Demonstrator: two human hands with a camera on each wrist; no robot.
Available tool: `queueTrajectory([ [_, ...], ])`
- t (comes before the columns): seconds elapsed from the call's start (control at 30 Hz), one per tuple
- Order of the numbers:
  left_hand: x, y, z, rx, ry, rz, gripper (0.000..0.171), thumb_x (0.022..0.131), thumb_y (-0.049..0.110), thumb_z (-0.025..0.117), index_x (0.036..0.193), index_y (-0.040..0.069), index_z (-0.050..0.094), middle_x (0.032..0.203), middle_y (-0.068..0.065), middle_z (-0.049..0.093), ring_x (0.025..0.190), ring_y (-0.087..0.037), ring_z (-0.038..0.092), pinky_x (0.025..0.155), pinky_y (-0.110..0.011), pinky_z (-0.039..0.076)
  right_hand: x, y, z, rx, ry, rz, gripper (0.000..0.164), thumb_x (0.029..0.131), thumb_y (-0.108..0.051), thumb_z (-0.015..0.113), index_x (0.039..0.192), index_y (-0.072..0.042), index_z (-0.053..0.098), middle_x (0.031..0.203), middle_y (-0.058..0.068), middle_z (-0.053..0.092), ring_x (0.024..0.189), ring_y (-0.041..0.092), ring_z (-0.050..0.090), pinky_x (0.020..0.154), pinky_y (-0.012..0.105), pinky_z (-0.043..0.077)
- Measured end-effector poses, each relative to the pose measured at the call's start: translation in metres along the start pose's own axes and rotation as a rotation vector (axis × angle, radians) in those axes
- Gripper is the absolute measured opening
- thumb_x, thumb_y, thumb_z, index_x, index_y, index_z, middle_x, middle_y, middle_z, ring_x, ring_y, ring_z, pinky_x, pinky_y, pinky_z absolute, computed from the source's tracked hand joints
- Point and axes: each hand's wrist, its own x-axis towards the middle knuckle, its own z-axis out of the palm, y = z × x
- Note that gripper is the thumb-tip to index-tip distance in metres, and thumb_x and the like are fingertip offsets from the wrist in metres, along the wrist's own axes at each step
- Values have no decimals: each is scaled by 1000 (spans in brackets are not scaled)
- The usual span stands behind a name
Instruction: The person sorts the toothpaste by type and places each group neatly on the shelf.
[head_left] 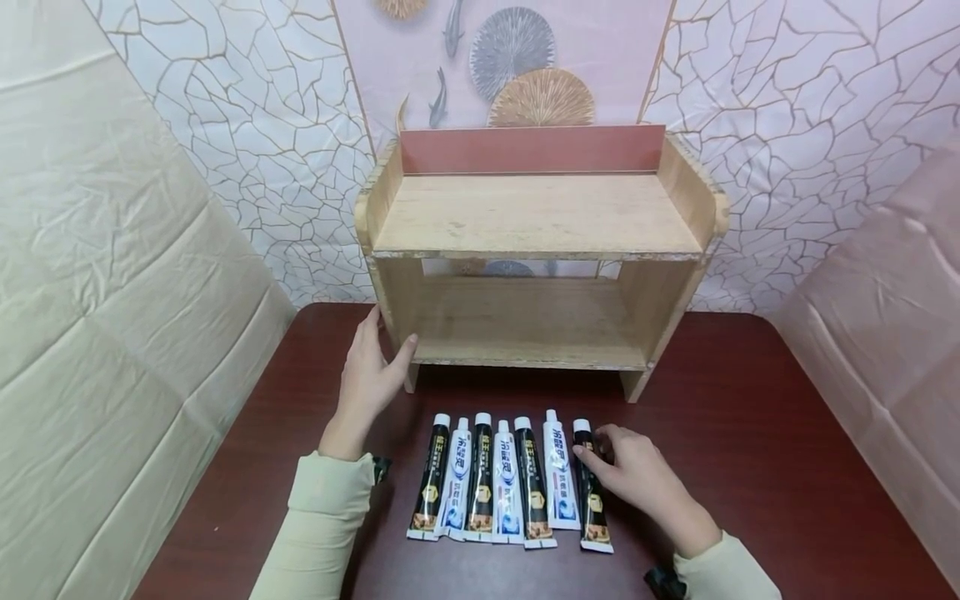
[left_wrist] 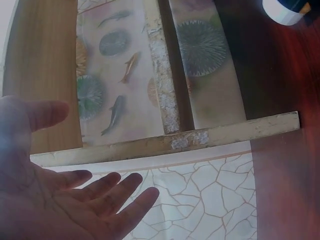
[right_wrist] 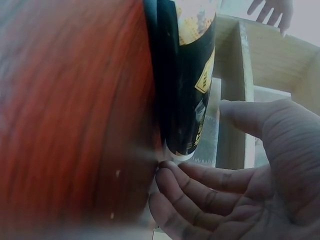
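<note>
A row of toothpaste tubes lies on the dark red table, black tubes alternating with white-and-blue ones. At the right end of the row is a black toothpaste tube (head_left: pixel 592 500). My right hand (head_left: pixel 637 471) is at its upper part, with the thumb over the tube and the fingers beside it. In the right wrist view, the fingertips (right_wrist: pixel 167 182) are close by the tube's white cap and the thumb stands slightly off the tube. My left hand (head_left: pixel 371 375) is spread at the left side of the wooden shelf (head_left: pixel 525 354), holding nothing; its palm and parted fingers show in the left wrist view.
The two-tier shelf stands at the back of the table (head_left: pixel 750 417), behind the tubes. A white-and-gold patterned cloth (head_left: pixel 247 150) hangs behind it. Pale fabric walls (head_left: pixel 112 333) close off both sides.
</note>
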Motion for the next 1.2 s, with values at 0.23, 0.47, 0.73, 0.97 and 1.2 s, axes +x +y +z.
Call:
queueTrajectory([
  [0.23,3,2,-2,-15,27,22,76,96,41,64,154,2,33,148,-17,47,135,-33,46,109,-55,43,-1,0,0,22,-55,43,47,92,-43,73,102,2,67,67,-3,57,59,11,50,55,28,47],
  [0.47,5,3,-2,-39,26,46,74,97,38,65,153,2,35,146,-18,49,134,-33,48,108,-54,44,-2,2,-1,17,-79,39,36,92,-37,73,93,-2,67,65,-4,57,57,10,50,54,29,47],
  [0.73,8,4,-3,-42,19,65,72,96,37,66,152,1,37,143,-19,50,131,-34,49,107,-55,45,-2,2,0,3,-105,37,33,91,-37,73,87,-5,68,64,-4,57,57,9,51,55,30,49],
  [0.97,12,7,-4,-71,3,80,71,96,35,66,149,-2,38,139,-22,52,128,-35,52,106,-53,47,-2,1,2,20,-118,44,34,91,-37,74,85,-5,66,64,-4,56,57,10,49,54,29,47],
  [1.2,11,8,-4,-113,-63,30,81,96,38,65,156,2,25,146,-23,45,131,-36,48,108,-53,46,-1,-1,4,27,-122,59,33,91,-36,74,80,-7,63,58,-3,49,53,11,44,52,28,43],
])
